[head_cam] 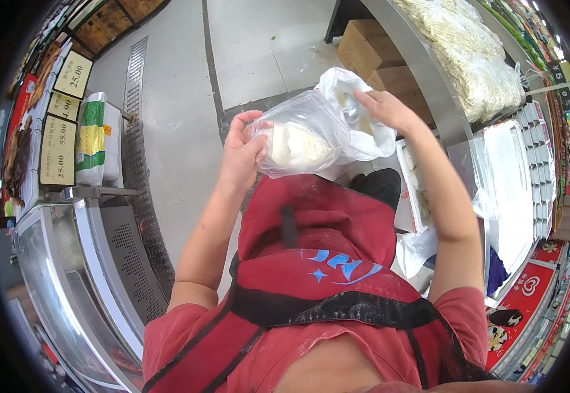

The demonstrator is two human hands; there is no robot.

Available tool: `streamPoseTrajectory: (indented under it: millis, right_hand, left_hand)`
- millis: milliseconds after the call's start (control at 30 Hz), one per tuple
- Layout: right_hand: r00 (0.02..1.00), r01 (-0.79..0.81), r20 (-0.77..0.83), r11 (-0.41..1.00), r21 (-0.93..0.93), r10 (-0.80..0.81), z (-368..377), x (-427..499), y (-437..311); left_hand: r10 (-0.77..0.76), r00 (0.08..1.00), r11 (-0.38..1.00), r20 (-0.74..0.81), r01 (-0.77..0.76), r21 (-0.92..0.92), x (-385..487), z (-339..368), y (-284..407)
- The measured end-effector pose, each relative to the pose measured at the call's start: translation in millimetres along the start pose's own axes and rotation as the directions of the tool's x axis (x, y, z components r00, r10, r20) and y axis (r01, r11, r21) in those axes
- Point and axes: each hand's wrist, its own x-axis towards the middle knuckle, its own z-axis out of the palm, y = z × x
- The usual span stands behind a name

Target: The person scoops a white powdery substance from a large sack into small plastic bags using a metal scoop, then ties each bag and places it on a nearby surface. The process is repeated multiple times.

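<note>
My left hand (240, 152) grips the side of a clear plastic bag (309, 105), thumb and fingers closed on the film. Inside the bag lies a white, powdery mass (297, 147), perhaps flour or dough; its exact kind is unclear. Against the bag's right side is a white plastic bag (383, 142) with its mouth spread wide. My right hand (385, 110) lies over that mouth, fingertips just inside it. Whether the fingers pinch the film is hidden. Both bags are above the floor, in front of my red apron (309, 216), which has white dust on it.
A steel counter (434, 69) with bagged noodles (471, 59) runs along the right, cardboard boxes (363, 46) beneath it. On the left are a glass display case (54, 255), price signs (59, 150) and a green-yellow-white sack (92, 140). A metal drain grate (135, 69) crosses the floor.
</note>
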Motion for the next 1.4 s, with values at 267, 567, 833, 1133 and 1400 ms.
streamPoseTrajectory:
  millis: [267, 567, 833, 1133, 1400]
  right_hand:
    - [0.993, 0.059, -0.072, 0.925, -0.374, -0.093, 43.5, -69.2, -36.2]
    - [0.982, 0.123, -0.142, 0.992, -0.021, -0.125, 3.3, -125.6, -45.0]
    - [0.994, 0.081, -0.098, 0.947, 0.311, -0.053, 11.3, -127.7, -29.4]
    - [0.539, 0.639, -0.526, 0.727, -0.253, -0.657, 39.0, -145.9, -52.3]
    - [0.708, 0.595, -0.057, 0.638, -0.49, -0.704, 101.0, -94.9, -85.1]
  left_hand:
    - [0.108, 0.994, 0.965, 0.02, -0.109, 0.237, 1.1, 6.8, -2.1]
    - [0.241, 0.966, 0.897, 0.093, -0.258, 0.359, -20.7, 23.5, 53.8]
    - [0.153, 0.982, 0.919, 0.107, -0.181, 0.351, -45.9, 34.7, 55.8]
    - [0.129, 0.989, 0.941, 0.071, -0.144, 0.306, -59.7, 13.1, 36.8]
    - [0.148, 0.984, 0.956, 0.096, -0.167, 0.24, -62.6, 4.5, 32.8]
